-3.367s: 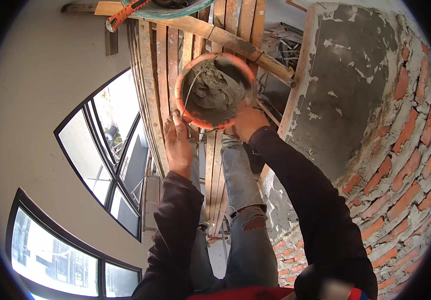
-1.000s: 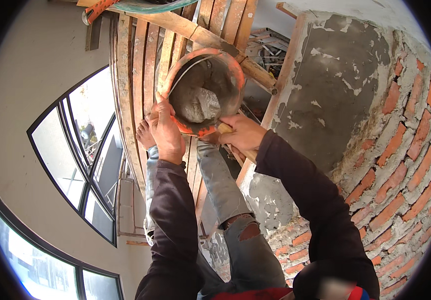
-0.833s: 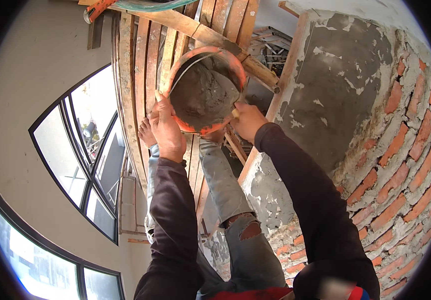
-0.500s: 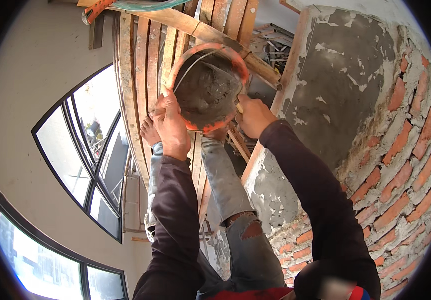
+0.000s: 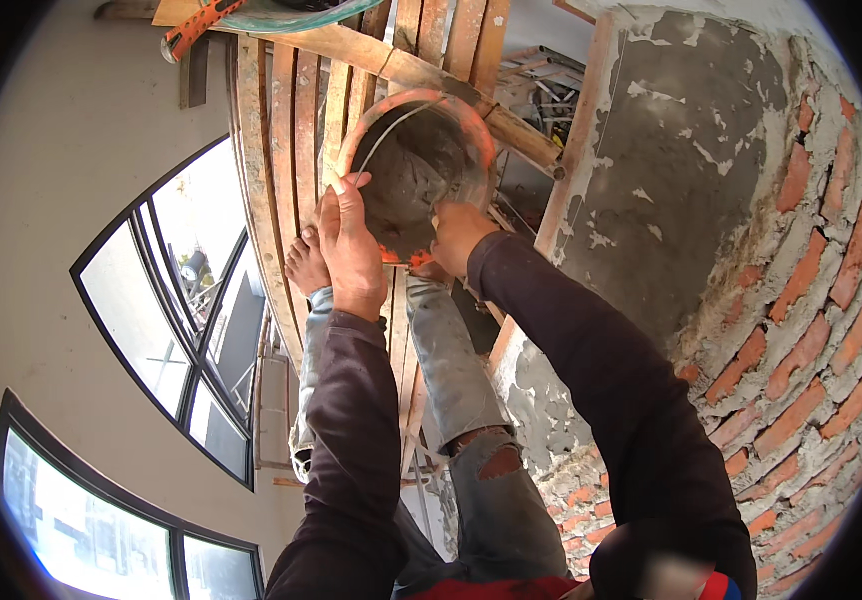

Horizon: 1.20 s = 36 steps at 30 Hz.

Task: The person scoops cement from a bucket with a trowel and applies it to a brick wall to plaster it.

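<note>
Head view: where is the orange bucket [image 5: 478, 118] showing, and what is filling it?

– It's showing over the wooden planks [image 5: 282, 150], its mouth facing up at the camera. Grey mortar [image 5: 401, 205] is lying inside. Base hidden; I cannot tell whether it is resting on the boards.

– Left hand [image 5: 354, 255]?

– It's gripping at the bucket's left rim, thumb and finger pinching there. The wire handle [image 5: 376, 143] is curving over the bucket's mouth and meeting those fingers. Whether the pinch is taking wire, rim or both, I cannot tell.

– And the right hand [image 5: 465, 238]?

– It's reaching over the bucket's near right edge, fingers wrapping tight around a tool's pale grip [image 5: 435, 222]. The working end is blending into the mortar; shape unclear.

– Surroundings, going by the bucket?

– Just beyond it, a wooden beam [image 5: 401, 65] is crossing at a slant. Farther off, up and left of it, an orange-handled tool [image 5: 194, 30] is lying by a teal basin [image 5: 316, 20]. A bare foot [image 5: 307, 262] is showing to its near left; torn jeans [image 5: 451, 370] are stretching below it. Right of it, a plastered patch [image 5: 671, 190] is covering the wall, with red bricks [image 5: 799, 342] showing farther right.
</note>
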Motion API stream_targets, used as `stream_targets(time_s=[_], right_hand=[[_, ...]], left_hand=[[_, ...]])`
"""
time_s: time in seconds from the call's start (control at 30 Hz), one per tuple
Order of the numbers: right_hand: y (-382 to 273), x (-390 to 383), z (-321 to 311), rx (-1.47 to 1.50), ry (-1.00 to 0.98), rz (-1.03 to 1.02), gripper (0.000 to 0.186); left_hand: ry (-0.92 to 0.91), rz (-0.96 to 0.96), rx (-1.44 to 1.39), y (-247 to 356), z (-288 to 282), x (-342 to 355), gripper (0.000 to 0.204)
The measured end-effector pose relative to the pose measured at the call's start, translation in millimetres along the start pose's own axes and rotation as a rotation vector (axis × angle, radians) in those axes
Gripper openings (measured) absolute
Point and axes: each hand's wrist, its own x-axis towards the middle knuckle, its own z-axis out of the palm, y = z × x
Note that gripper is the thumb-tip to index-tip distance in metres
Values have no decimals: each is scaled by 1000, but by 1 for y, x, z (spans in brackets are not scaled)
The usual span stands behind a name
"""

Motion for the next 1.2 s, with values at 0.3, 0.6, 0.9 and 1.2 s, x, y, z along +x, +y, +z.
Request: stream_targets(time_s=[0.3, 0.6, 0.9, 1.2], right_hand=[[41, -66, -25, 29, 153, -4, 29], [53, -6, 65, -62, 135, -137, 34], [71, -41, 76, 251, 208, 164, 28], [73, -39, 90, 252, 323, 159, 32]], left_hand=[[51, 86, 515, 7, -9, -14, 62], [-44, 203, 349, -2, 5, -20, 52], [-53, 51, 55, -17, -8, -11, 49], [-30, -56, -87, -29, -25, 2, 51]])
